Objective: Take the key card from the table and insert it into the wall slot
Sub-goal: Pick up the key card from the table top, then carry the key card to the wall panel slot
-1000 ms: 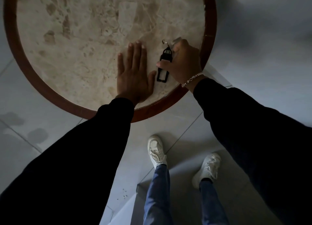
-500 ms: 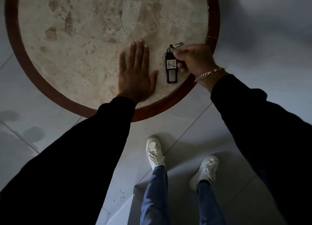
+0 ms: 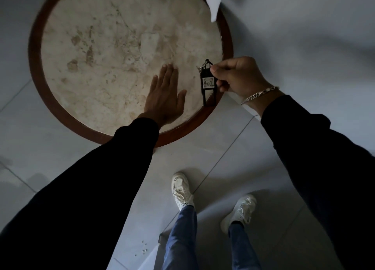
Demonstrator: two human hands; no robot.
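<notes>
The key card (image 3: 208, 87) is a narrow black tag with a white label reading 402 and a metal ring at its top. It hangs upright over the right edge of the round marble table (image 3: 121, 52). My right hand (image 3: 239, 77), with a silver bracelet at the wrist, pinches the tag near its top. My left hand (image 3: 165, 95) lies flat on the tabletop, fingers together, just left of the tag. No wall slot is in view.
The table has a dark wooden rim (image 3: 34, 67). White cloth (image 3: 215, 0) hangs over its far right edge. Below are grey floor tiles (image 3: 213, 148) and my two white shoes (image 3: 181, 188).
My right hand has lifted the key card off the tabletop and drawn it slightly right; it now dangles with its label facing me. The left hand stayed flat.
</notes>
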